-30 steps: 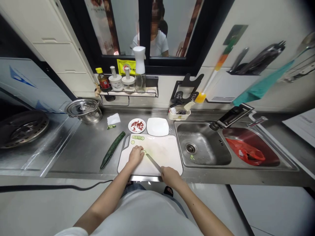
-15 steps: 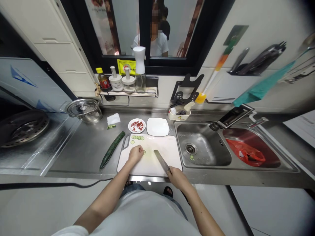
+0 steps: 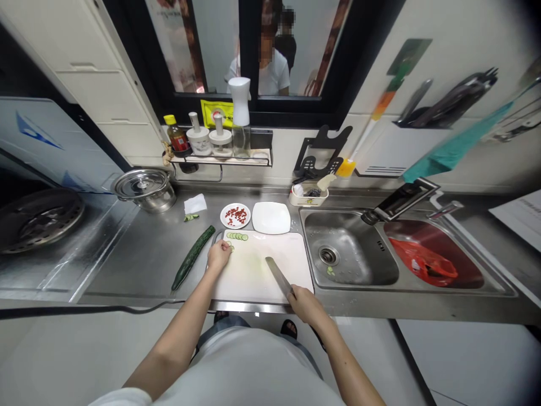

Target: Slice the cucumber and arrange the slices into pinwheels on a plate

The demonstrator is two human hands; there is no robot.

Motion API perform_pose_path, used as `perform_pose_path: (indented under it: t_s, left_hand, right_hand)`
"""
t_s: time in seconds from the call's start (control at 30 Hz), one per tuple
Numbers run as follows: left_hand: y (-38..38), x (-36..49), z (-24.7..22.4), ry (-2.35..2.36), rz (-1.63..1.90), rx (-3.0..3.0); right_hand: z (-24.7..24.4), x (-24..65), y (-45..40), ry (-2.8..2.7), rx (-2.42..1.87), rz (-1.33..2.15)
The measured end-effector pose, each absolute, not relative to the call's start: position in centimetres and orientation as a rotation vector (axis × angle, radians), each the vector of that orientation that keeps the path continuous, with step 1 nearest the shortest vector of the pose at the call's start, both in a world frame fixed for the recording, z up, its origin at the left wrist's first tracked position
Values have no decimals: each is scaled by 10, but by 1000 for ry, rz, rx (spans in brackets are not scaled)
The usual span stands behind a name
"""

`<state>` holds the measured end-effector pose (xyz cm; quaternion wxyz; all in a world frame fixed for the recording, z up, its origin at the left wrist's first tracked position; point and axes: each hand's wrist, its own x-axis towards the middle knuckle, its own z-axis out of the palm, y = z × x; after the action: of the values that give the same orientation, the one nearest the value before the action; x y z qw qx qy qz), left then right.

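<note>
My left hand (image 3: 218, 255) pinches a thin cucumber slice (image 3: 231, 248) at the left side of the white cutting board (image 3: 249, 285). Just above it, a row of overlapping cucumber slices (image 3: 237, 237) lies near the board's top left corner, with a loose slice partly hidden by my fingers. My right hand (image 3: 305, 301) is wrapped round the handle of a knife (image 3: 279, 276), whose blade rests over the right half of the board, pointing up and left. A whole dark green cucumber (image 3: 193, 258) lies on the counter left of the board.
Behind the board stand a plate of chopped red pieces (image 3: 235, 216) and a white square plate (image 3: 271, 217). The sink (image 3: 350, 248) is at the right, with a red bag (image 3: 422, 262) in its second basin. A lidded steel pot (image 3: 146, 190) stands at the back left.
My left hand has moved left and slightly up across the board with the cucumber slice, towards the row of slices. My right hand and the knife have stayed almost still.
</note>
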<state>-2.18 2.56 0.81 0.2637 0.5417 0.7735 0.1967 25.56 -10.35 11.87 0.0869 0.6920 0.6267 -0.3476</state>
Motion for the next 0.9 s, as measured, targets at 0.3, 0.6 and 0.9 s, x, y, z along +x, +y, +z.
perform_pose_path:
  t_s: [0.3, 0.6, 0.9]
  left_hand:
    - [33, -29, 8, 2187, 529, 1475]
    - [34, -31, 4, 2233, 475, 1498]
    - [32, -24, 6, 2178, 654, 1567]
  right_hand:
    - [127, 258, -100, 1823, 2074, -1081]
    - [125, 260, -99, 1819, 2083, -1095]
    - [126, 258, -101, 1807, 2114, -1129]
